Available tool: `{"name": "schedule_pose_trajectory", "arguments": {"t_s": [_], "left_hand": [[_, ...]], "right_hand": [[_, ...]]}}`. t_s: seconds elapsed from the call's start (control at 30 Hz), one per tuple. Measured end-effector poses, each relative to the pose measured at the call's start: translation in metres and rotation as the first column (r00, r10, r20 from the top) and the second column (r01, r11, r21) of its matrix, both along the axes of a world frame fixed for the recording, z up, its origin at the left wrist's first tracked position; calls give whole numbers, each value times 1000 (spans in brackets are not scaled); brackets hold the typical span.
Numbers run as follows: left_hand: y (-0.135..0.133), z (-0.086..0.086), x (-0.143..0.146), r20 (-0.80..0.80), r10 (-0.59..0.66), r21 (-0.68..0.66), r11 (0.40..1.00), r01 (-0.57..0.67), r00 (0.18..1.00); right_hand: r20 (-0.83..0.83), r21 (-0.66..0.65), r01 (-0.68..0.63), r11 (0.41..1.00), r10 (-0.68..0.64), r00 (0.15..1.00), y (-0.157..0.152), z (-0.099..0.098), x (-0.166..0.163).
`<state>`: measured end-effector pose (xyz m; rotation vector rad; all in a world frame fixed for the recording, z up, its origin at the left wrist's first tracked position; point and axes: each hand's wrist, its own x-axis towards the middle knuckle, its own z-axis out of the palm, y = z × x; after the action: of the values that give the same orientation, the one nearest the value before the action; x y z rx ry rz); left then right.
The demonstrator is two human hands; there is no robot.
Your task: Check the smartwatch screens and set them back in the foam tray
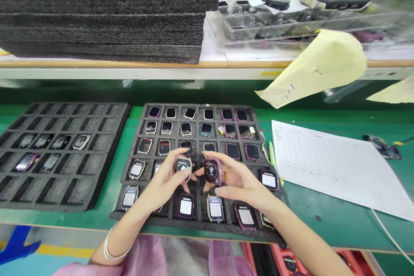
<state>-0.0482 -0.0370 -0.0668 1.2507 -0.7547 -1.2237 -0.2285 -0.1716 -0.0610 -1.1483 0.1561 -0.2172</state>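
Observation:
Between the fingers of my left hand (171, 179) is a silver smartwatch (183, 164), its round dial lit and my thumb on its lower right edge. My right hand (237, 177) grips a purple smartwatch (212, 170) by its sides, and its screen also shows a dial. Both are held up side by side, a small gap apart, over a grey foam tray (147, 194). Watch cases in silver, purple and one blue lie in the tray's pockets. Those in the nearer rows, such as a purple watch (186, 205), have lit white screens; the farther ones are dark. My hands hide some pockets.
A second foam tray (111, 148) at left holds several watches. To the right lie a printed sheet (326, 164), a green pen (272, 155) and a white cable (388, 237). Yellow paper (320, 67) hangs from the shelf edge. Above are stacked black foam (103, 17) and clear plastic trays (239, 30).

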Motion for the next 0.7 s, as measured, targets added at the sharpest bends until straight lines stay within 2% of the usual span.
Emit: {"name": "schedule_pose_trajectory", "arguments": {"t_s": [0.27, 0.4, 0.57, 0.7], "left_hand": [[-1, 5, 5, -256, 50, 53, 998, -38, 965], [-1, 5, 6, -280, 29, 46, 999, -17, 959], [1, 4, 5, -277, 0, 44, 999, 13, 961], [2, 3, 6, -251, -39, 36, 998, 49, 967]], "right_hand": [[-39, -56, 26, 998, -29, 999, 2, -4, 0], [-25, -79, 21, 997, -23, 999, 1, -2, 0], [18, 20, -28, 999, 28, 999, -1, -5, 0], [-34, -47, -18, 999, 16, 999, -2, -8, -1]]}}
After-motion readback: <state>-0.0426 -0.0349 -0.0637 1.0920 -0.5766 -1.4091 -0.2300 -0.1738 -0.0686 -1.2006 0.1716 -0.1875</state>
